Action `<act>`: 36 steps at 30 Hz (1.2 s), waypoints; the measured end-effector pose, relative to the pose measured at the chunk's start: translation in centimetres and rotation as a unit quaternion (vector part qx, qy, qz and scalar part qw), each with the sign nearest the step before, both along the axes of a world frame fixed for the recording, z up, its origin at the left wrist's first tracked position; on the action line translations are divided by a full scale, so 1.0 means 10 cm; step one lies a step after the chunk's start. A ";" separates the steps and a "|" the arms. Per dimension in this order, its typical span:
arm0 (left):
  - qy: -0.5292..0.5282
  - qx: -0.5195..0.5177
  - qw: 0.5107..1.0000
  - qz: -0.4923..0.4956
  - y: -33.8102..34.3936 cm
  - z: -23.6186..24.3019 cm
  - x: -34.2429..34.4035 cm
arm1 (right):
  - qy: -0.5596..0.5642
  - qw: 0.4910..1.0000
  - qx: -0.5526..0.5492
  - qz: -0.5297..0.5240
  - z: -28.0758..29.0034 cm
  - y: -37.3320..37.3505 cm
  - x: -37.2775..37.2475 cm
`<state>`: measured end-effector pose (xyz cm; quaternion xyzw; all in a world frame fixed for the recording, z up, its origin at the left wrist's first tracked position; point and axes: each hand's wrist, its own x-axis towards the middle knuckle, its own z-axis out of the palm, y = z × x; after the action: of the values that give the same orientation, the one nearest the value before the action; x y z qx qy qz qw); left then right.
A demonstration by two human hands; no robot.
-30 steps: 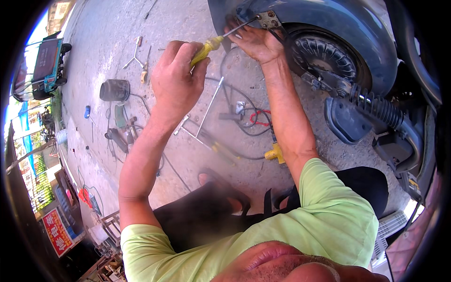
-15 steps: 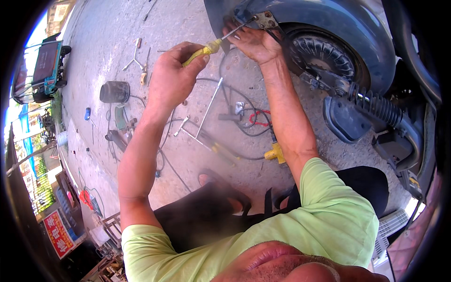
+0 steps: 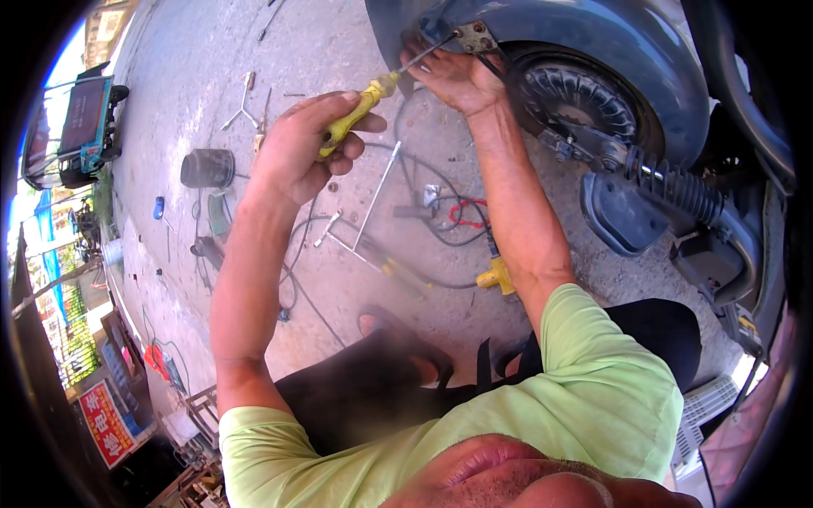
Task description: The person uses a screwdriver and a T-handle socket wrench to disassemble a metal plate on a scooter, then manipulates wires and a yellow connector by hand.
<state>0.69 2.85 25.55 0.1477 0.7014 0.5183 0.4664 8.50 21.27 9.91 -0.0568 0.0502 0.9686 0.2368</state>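
A screwdriver (image 3: 360, 113) with a yellow handle lies across my left hand (image 3: 315, 146), gripped loosely between thumb and fingers. Its thin metal shaft slants up to the right. The tip meets a bolt on a small metal bracket (image 3: 476, 37) at the edge of a blue-grey fender (image 3: 576, 21). Just under the shaft, my right hand (image 3: 464, 80) is turned palm up with its fingers stretched toward the fender's lower edge. Its fingertips are in shadow, partly hidden behind the shaft and the edge. A black spoked wheel (image 3: 580, 97) sits inside the fender.
On the concrete floor lie a T-shaped wrench (image 3: 377, 195), a Y-shaped socket wrench (image 3: 243, 106), a black bucket-like container (image 3: 207, 168) and a dark looping cable (image 3: 457, 241). A yellow power tool part (image 3: 495, 276) is by my right forearm. A shock absorber (image 3: 677, 186) stands right of the wheel.
My left hand has turned on the yellow handle, its fingers loosening and showing below it. The screwdriver tip stays at the bracket. My right hand has barely moved.
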 end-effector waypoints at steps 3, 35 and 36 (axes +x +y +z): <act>0.306 -0.049 0.945 -0.103 0.00 -0.04 0.06 | 0.008 1.000 0.017 -0.003 -0.07 0.01 -0.03; 0.672 -0.023 0.721 -0.170 -0.01 -0.08 0.25 | 0.068 0.998 0.002 0.005 -0.33 0.07 -0.09; 0.675 -0.013 0.718 -0.167 -0.01 -0.10 0.25 | 0.078 0.997 0.002 0.002 -0.32 0.07 -0.06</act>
<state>3.24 2.71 24.57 0.5667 0.8012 0.1855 -0.0502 7.86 22.00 6.75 0.0192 0.0668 0.9707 0.2300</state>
